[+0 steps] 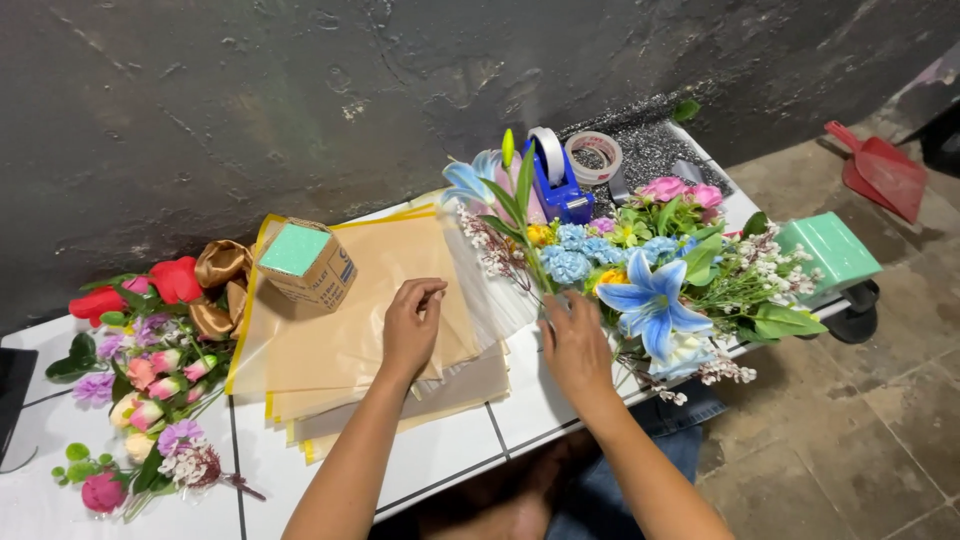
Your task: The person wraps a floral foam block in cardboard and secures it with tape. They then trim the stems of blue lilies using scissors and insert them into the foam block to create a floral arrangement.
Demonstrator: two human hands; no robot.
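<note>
- My left hand lies flat on the top sheet of the paper stack, fingers bent at the far edge near the corner; it presses the sheet and does not clamp it.
- My right hand rests on the stems of the bouquet, fingers spread and loosely curled over them. I cannot tell whether they close fully round the stems.
- The bouquet lies on its side at the right end of the tiled table, heads pointing away from me, its lower stems touching the right edge of the stack.
- I judge the step to be freeing one sheet while steadying the flowers. To do it well I should pinch only the top sheet at its corner and lift it slowly so those beneath stay put.
- I should keep the right hand's hold light, on the stems and off the blue lily, so no petals get crushed.
- The small box stands on the stack's far left corner and weighs it down; its top is shut, so I cannot see what it holds.
- The tape dispenser behind the bouquet carries a roll; a loose tape roll lies just beside it.
- More loose flowers lie at the left, well apart from my hands.
</note>
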